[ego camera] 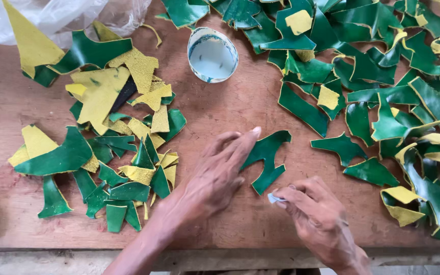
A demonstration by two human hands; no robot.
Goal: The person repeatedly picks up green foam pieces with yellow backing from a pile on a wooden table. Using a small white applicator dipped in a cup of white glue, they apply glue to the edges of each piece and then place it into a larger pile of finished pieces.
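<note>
A green leather piece with a curved, forked outline is laid flat on the wooden table, near the front edge and a little right of the middle. It is pressed down by the left hand, whose fingers are stretched out flat over the left part of the piece; nothing is grasped by this hand, it is only laid open on the leather. A small pale scrap, perhaps a bit of cloth, is pinched between the fingertips of the right hand, just beside the lower end of the green piece. Whether the scrap is touching the leather cannot be told.

Behind the hands, a small round cup with a whitish inside is placed upright on the table, well apart from both hands. On the left, a loose heap of green and yellow offcuts is spread. On the right, a larger pile of green pieces is seen, some turned with the yellow underside up. A clear plastic bag is seen in the far left corner.
</note>
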